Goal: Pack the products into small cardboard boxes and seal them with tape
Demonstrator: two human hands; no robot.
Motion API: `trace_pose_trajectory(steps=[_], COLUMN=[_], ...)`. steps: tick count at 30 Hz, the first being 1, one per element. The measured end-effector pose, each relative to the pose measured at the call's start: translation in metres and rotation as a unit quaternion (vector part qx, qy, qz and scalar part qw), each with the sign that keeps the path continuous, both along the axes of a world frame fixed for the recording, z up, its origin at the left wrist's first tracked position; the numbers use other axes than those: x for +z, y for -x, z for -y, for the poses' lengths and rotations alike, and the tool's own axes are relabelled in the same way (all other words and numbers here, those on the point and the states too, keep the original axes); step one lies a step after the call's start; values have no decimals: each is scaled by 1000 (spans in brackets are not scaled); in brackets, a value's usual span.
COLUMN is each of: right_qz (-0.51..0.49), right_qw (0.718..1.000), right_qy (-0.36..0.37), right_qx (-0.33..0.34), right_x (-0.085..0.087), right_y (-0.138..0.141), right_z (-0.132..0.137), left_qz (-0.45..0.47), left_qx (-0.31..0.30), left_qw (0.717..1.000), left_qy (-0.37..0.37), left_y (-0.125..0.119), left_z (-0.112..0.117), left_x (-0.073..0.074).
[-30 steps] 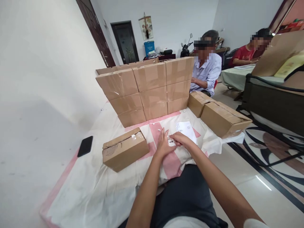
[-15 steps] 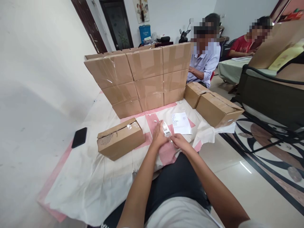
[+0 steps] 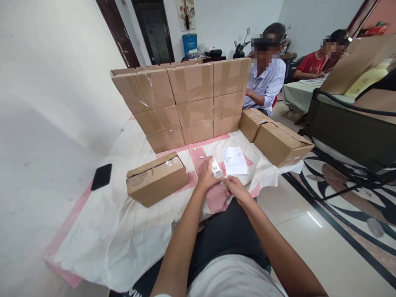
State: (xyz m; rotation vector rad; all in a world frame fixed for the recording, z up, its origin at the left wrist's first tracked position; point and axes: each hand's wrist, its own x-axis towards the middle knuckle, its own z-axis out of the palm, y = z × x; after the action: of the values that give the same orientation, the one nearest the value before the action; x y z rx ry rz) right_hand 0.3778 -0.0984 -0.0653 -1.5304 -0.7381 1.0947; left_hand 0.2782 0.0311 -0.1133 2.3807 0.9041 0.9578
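A small white, rounded object that looks like a tape dispenser (image 3: 216, 168) is held over the cloth. The fingers of my left hand (image 3: 205, 175) wrap round its left side. At its lower end my right hand (image 3: 234, 185) is closed in a pinch, and what lies between those fingertips is too small to make out. Just right of the dispenser a white printed sheet (image 3: 236, 161) lies flat, with small box-shaped marks along its left side. A closed brown cardboard box (image 3: 157, 181) lies to the left of my hands, touched by neither.
A wall of stacked, taped boxes (image 3: 193, 105) stands at the back of the cloth-covered table (image 3: 102, 235). Two boxes (image 3: 281, 142) sit at the right edge. A black phone (image 3: 102, 177) lies far left. One person (image 3: 266, 78) sits behind the boxes, another (image 3: 309, 66) farther right.
The view has shifted slightly. Both hands keep nearly the same place and hold; the right hand sits a little lower by the dispenser's end. The boxes and sheet have not moved.
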Motion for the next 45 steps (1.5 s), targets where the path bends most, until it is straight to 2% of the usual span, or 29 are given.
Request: trace_pose_trajectory(steps=[5,13,20,24,32,36,45], right_qz=[-20,-67,-116,-160,-216,-241,-232], right_qw=[999,995,978,967,947,941,946], right_qy=[-7,-22,-115,-123,-152,-157,-146], right_qx=[-26,-73,-130,-154,-183,-177,-176], right_x=[-2,-21,-17,-15,-15,-17,-23], right_y=[3,18,32,40,51,53,55], right_z=[-2,-5,2,8,16,24,41], left_qz=[6,-9,-10,-23,-32,-26,-27], left_qx=[-9,-1,-9,-6,1,-6,-12], left_qw=[1000,1000,1000,999,999,999,999], left_qy=[0,15,11,27,33,31,27], left_y=[0,3,5,4,4,4,5], left_z=[-2,1,4,4,3,1,2], left_x=[-1,3,5,6,5,2,2])
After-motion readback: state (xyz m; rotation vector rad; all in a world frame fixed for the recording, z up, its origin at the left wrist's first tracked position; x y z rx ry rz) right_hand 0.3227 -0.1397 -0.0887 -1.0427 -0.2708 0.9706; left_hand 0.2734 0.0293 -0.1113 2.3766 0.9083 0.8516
